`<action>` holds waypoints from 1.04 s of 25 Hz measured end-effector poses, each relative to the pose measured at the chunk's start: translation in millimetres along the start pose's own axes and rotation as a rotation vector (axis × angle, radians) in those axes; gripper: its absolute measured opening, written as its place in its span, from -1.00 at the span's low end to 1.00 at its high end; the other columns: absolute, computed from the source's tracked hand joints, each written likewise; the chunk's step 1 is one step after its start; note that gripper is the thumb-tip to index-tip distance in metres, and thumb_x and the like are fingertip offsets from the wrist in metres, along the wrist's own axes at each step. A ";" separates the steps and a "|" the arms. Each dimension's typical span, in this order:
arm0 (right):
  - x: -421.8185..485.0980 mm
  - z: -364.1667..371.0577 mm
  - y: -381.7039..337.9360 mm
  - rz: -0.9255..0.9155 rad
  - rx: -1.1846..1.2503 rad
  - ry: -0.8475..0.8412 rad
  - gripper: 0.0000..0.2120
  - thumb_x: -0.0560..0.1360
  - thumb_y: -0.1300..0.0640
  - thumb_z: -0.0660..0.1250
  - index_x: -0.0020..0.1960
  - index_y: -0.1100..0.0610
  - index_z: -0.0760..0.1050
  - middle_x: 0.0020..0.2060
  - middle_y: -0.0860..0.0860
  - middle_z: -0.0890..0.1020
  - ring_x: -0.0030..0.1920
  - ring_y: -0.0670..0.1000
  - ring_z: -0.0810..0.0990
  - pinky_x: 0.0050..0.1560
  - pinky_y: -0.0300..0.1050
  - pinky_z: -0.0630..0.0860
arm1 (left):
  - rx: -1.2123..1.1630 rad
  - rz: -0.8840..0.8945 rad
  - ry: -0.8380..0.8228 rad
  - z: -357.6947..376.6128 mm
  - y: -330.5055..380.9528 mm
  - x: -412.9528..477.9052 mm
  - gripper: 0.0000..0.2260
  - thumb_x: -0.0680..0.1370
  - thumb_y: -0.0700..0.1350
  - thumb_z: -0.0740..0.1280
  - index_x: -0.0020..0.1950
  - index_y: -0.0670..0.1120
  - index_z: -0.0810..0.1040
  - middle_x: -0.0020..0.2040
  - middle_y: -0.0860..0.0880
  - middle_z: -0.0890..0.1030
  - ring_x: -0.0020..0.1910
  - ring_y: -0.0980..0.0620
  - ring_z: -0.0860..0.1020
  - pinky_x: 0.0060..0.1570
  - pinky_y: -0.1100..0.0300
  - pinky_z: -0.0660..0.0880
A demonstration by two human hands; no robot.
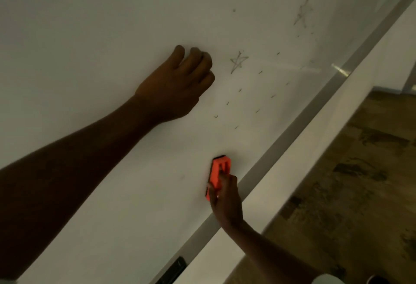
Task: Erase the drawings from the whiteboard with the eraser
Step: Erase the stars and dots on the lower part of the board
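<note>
The whiteboard (90,25) fills most of the head view, tilted. My right hand (226,200) grips an orange eraser (219,172) pressed flat against the board near its lower frame. My left hand (177,83) rests against the board as a loose fist, higher up and to the left. Just right of that fist is a small drawn star (238,61). A second star (302,13) sits further up to the right. Several short dashes (239,90) are scattered between the stars and the eraser.
A grey frame (292,126) runs along the board's lower edge, with white wall (326,130) below it. A dark object (174,269) lies on the frame at the bottom. Wood-patterned floor (360,182) shows at the right.
</note>
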State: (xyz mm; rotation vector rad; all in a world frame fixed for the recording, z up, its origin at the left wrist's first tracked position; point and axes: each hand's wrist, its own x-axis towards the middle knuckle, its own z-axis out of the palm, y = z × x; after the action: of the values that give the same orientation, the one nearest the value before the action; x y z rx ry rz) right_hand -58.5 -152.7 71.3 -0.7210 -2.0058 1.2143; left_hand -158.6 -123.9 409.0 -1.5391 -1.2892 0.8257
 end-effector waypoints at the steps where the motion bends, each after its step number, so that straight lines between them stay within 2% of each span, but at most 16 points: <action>1: -1.3 -0.3 9.0 0.146 0.054 0.015 -0.54 0.60 0.03 0.32 0.43 0.21 0.36 0.14 0.19 0.50 0.06 0.24 0.61 -0.03 -0.11 0.54 | 0.006 -0.001 0.011 1.3 -0.5 0.8 -0.73 0.59 -0.17 0.19 0.22 -0.25 0.50 0.27 -0.29 0.55 0.22 -0.26 0.55 0.17 -0.13 0.50; 3: -6.2 9.3 -5.5 0.352 0.203 0.052 -0.48 0.62 0.03 0.28 0.50 0.22 0.26 0.20 0.18 0.50 0.15 0.20 0.58 0.12 -0.16 0.50 | 0.022 0.000 0.020 2.8 -0.7 2.4 -0.74 0.59 -0.17 0.17 0.22 -0.24 0.48 0.26 -0.28 0.54 0.21 -0.26 0.55 0.16 -0.13 0.49; 4: -10.0 13.8 -29.1 0.389 0.297 0.044 -0.47 0.63 0.01 0.27 0.52 0.16 0.23 0.22 0.15 0.50 0.17 0.15 0.58 0.18 -0.09 0.53 | 0.021 0.000 0.013 3.1 0.2 2.4 -0.74 0.59 -0.17 0.16 0.21 -0.24 0.48 0.26 -0.28 0.54 0.21 -0.26 0.55 0.16 -0.13 0.48; 5: -16.7 18.0 -56.6 0.335 0.387 0.020 -0.52 0.62 -0.04 0.26 0.48 0.06 0.25 0.20 0.07 0.51 0.14 0.07 0.60 0.17 -0.06 0.57 | 0.015 -0.008 0.006 3.4 1.3 2.0 -0.75 0.60 -0.19 0.15 0.21 -0.24 0.48 0.26 -0.28 0.54 0.21 -0.26 0.54 0.15 -0.13 0.48; 6: -25.2 21.5 -84.1 0.160 0.401 -0.005 -0.58 0.61 -0.13 0.24 0.40 -0.04 0.28 0.16 -0.01 0.49 0.06 -0.01 0.60 0.08 -0.09 0.61 | 0.009 -0.018 0.005 3.0 1.5 2.4 -0.75 0.60 -0.20 0.14 0.20 -0.25 0.48 0.25 -0.29 0.54 0.21 -0.27 0.54 0.15 -0.13 0.48; 8: -44.7 26.7 -120.8 -0.232 0.266 -0.129 -0.56 0.59 -0.30 0.14 0.36 -0.11 0.25 0.11 -0.06 0.41 -0.07 -0.02 0.58 -0.16 -0.15 0.63 | -0.021 -0.037 0.010 -0.1 0.4 2.9 -0.76 0.61 -0.22 0.13 0.20 -0.26 0.49 0.26 -0.30 0.54 0.22 -0.28 0.54 0.17 -0.14 0.47; 9: -49.0 26.9 -119.6 -0.327 0.203 -0.184 -0.54 0.60 -0.32 0.12 0.39 -0.11 0.24 0.13 -0.03 0.41 -0.09 0.01 0.58 -0.21 -0.13 0.64 | -0.047 -0.041 0.010 -1.6 0.5 2.2 -0.76 0.61 -0.22 0.14 0.20 -0.26 0.50 0.27 -0.31 0.54 0.22 -0.29 0.54 0.18 -0.14 0.46; 10: -46.0 24.6 -108.0 -0.338 0.143 -0.187 -0.54 0.61 -0.28 0.14 0.41 -0.09 0.26 0.15 0.01 0.44 -0.09 0.04 0.60 -0.23 -0.12 0.64 | -0.062 -0.043 0.011 -1.7 0.1 1.7 -0.76 0.61 -0.22 0.16 0.19 -0.27 0.51 0.27 -0.31 0.54 0.22 -0.29 0.54 0.18 -0.15 0.46; 12: -29.4 16.2 -59.7 -0.222 0.007 -0.086 -0.56 0.61 -0.16 0.22 0.40 0.01 0.36 0.14 0.09 0.51 -0.06 0.09 0.63 -0.21 -0.19 0.60 | -0.075 -0.047 0.019 0.2 0.2 1.1 -0.77 0.60 -0.23 0.17 0.18 -0.27 0.53 0.26 -0.32 0.55 0.21 -0.30 0.55 0.17 -0.14 0.47; 14: -11.4 1.0 -8.3 -0.013 -0.027 -0.129 -0.54 0.61 -0.08 0.27 0.43 0.12 0.39 0.15 0.12 0.50 0.00 0.11 0.64 -0.10 -0.24 0.53 | -0.059 -0.048 0.019 3.7 0.4 1.3 -0.77 0.60 -0.23 0.16 0.18 -0.27 0.52 0.25 -0.32 0.55 0.20 -0.29 0.55 0.16 -0.15 0.46; 16: -7.4 -8.5 22.9 -0.005 -0.017 -0.159 -0.53 0.61 -0.05 0.29 0.43 0.15 0.40 0.14 0.11 0.50 0.01 0.12 0.63 -0.05 -0.20 0.53 | -0.053 -0.059 0.027 5.2 1.3 2.4 -0.77 0.60 -0.22 0.15 0.19 -0.26 0.50 0.26 -0.32 0.53 0.20 -0.30 0.53 0.16 -0.18 0.42; 19: -8.4 -9.9 6.2 -0.023 0.058 -0.079 -0.48 0.61 -0.16 0.22 0.49 0.05 0.31 0.14 0.02 0.50 0.02 0.03 0.65 -0.07 -0.22 0.57 | -0.080 -0.071 0.031 6.3 3.7 0.4 -0.76 0.58 -0.21 0.20 0.20 -0.26 0.51 0.28 -0.32 0.52 0.22 -0.30 0.51 0.20 -0.20 0.39; 21: 17.9 -9.3 -30.6 -0.085 0.071 0.068 -0.43 0.61 -0.25 0.12 0.55 -0.05 0.17 0.16 -0.05 0.46 -0.06 -0.09 0.63 -0.18 -0.34 0.58 | -0.094 -0.087 0.026 5.1 3.2 1.1 -0.76 0.55 -0.21 0.27 0.19 -0.25 0.53 0.27 -0.31 0.54 0.22 -0.29 0.52 0.21 -0.21 0.38; 23: 67.7 -20.5 -69.5 -0.186 0.032 0.144 -0.42 0.62 -0.28 0.07 0.56 -0.07 0.12 0.14 -0.03 0.44 -0.16 -0.14 0.57 -0.26 -0.40 0.56 | -0.146 -0.126 0.038 2.4 3.0 2.0 -0.75 0.50 -0.23 0.33 0.17 -0.24 0.57 0.27 -0.31 0.56 0.22 -0.29 0.53 0.22 -0.21 0.34; 25: 111.4 -40.8 -66.9 -0.339 -0.168 0.191 -0.41 0.60 -0.21 0.14 0.55 0.02 0.20 0.10 0.07 0.49 -0.17 -0.07 0.55 -0.29 -0.30 0.56 | -0.206 -0.237 0.077 -1.5 -0.6 3.0 -0.74 0.47 -0.23 0.32 0.14 -0.24 0.60 0.26 -0.31 0.57 0.23 -0.29 0.50 0.21 -0.21 0.31; 26: 128.7 -53.0 -51.2 -0.323 -0.209 0.222 -0.42 0.59 -0.16 0.19 0.53 0.08 0.25 0.08 0.14 0.52 -0.15 0.01 0.58 -0.29 -0.20 0.60 | -0.220 -0.289 0.098 -2.9 -3.8 3.6 -0.74 0.47 -0.23 0.31 0.13 -0.24 0.60 0.26 -0.31 0.57 0.22 -0.29 0.48 0.20 -0.21 0.31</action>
State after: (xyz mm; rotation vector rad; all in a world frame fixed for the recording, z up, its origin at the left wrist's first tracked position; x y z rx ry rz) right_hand -102.7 -50.4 169.2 -0.5728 -1.9843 0.7145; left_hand -156.5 -121.0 413.7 -1.4945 -1.5238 0.4314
